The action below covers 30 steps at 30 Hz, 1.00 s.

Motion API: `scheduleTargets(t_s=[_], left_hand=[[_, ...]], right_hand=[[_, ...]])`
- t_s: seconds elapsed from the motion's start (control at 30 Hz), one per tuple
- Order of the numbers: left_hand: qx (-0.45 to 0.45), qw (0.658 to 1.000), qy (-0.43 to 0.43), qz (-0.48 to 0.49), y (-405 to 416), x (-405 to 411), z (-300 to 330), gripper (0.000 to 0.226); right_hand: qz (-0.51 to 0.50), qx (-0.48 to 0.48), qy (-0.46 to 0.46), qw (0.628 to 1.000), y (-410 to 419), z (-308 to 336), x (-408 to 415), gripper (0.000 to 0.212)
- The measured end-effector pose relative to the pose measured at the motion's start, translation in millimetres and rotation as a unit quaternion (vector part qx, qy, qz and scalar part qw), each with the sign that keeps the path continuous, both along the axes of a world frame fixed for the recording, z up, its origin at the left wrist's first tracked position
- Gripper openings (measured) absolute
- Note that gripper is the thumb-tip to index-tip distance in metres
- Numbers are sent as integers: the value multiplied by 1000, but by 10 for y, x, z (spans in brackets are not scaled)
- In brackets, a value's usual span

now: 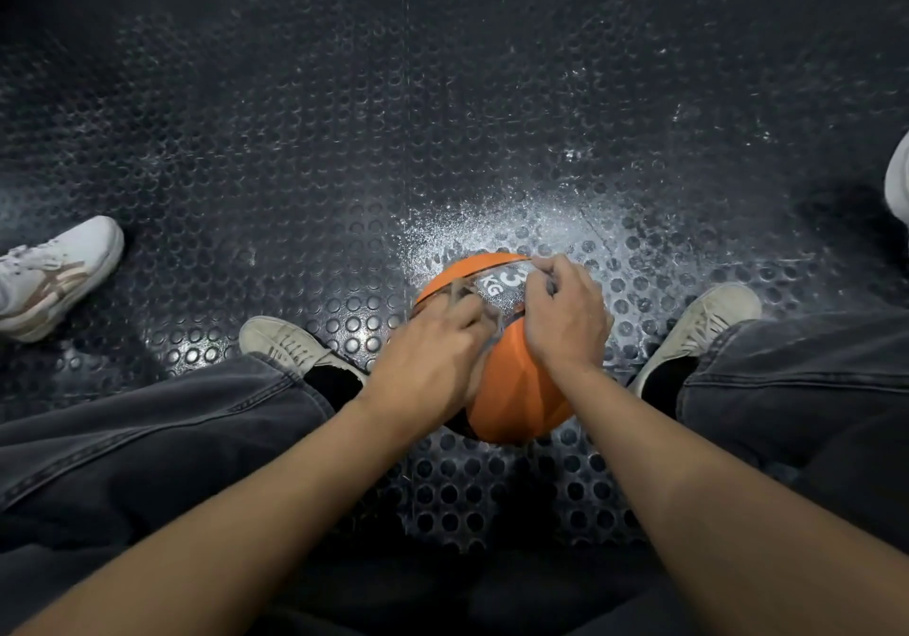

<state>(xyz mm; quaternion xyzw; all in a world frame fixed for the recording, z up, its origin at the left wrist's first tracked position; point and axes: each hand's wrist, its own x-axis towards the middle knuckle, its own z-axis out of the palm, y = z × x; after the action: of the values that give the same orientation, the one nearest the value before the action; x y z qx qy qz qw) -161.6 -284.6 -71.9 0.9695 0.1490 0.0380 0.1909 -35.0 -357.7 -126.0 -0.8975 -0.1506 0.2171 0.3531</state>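
Two bare forearms, the left forearm (236, 502) and the right forearm (688, 463), run up from the bottom edge and draw together over dark grey jeans (147, 429) towards an orange ball (521, 399). The ball rests on the floor (344, 143), between the wearer's two off-white canvas shoes, the left shoe (280, 343) and the right shoe (703, 321). It is round and matt. A thin dark seam curves across its far side, and a dark speckled panel on top carries a white "3" above "KG". Over that panel lies a translucent sheet (494, 321), greyish and creased. It is too blurred to say what it is made of. The left hand (428, 360) lies knuckles-up on the near left of the ball, its fingers curled forward and pinching the sheet's left part. The right hand (565, 321) sits on the ball's upper right with its wrist bent, its fingers curled in and pinching the sheet beside the printed "3". The two hands are just beside each other, with the sheet between them. The floor is black rubber studded with round raised dots, and a pale, dusty white patch (492, 222) spreads just beyond the ball. A white sneaker (54, 276) with tan stripes stands at the left edge, well apart from the ball, and part of another white shoe (899, 178) shows at the right edge.
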Motion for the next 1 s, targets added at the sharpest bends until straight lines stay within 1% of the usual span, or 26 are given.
scheduleTargets(t_s=[0.03,0.07,0.13,0.2,0.23,0.27,0.37,0.4,0.47,0.53,0.57,0.67,0.7,0.77,0.8,0.83,0.87,0.93,0.97,1.0], left_hand=[[-4,999,7,-34,43,-58,20,27],[-3,999,13,-43,122,-66,19,27],[14,1000,14,-2,289,-15,11,23],[5,998,5,55,340,39,25,19],[3,998,1,67,300,44,24,17],[-4,998,-4,66,224,33,26,15],[-62,998,7,24,13,-40,123,12],[-74,997,9,35,29,-19,120,17],[-75,993,-3,88,141,60,50,27],[-52,991,-19,125,125,79,15,19],[-57,992,-10,116,60,63,21,16],[-76,997,14,23,4,-35,36,16],[-74,996,12,45,101,15,18,16],[-64,984,-13,164,284,111,-38,15],[-52,977,-15,207,299,132,-36,15],[-38,979,-20,198,247,131,-14,15],[-38,988,-18,151,157,106,20,14],[-56,998,4,18,72,-15,52,15],[-52,999,14,-6,163,-25,50,15],[-47,999,17,20,296,20,-6,15]], right_hand=[[9,6,-3,1000,-23,-7,1,20],[18,7,-7,1000,-39,-15,1,21],[33,0,-13,999,-32,-17,-21,23],[33,-5,-20,999,-5,-18,-49,22],[32,-11,-22,999,6,-17,-52,22],[32,-13,-22,999,13,-19,-44,22],[31,-1,-14,999,4,-10,10,24],[33,2,-12,999,4,-6,17,24],[34,1,-14,999,17,-3,9,25],[34,-6,-21,999,33,-3,-12,23],[33,-7,-22,999,33,-2,-10,22],[43,-3,-14,999,11,3,14,23],[50,-3,-12,999,16,6,15,23],[56,-11,-15,998,40,5,-12,23],[52,-14,-21,998,51,4,-30,22],[49,-14,-26,998,52,-3,-45,20],[48,-11,-28,998,44,-9,-45,18],[57,-5,-23,998,-11,-15,-21,19],[70,-1,-23,997,-30,-13,-16,20],[82,0,-24,996,-37,-10,-15,20]])
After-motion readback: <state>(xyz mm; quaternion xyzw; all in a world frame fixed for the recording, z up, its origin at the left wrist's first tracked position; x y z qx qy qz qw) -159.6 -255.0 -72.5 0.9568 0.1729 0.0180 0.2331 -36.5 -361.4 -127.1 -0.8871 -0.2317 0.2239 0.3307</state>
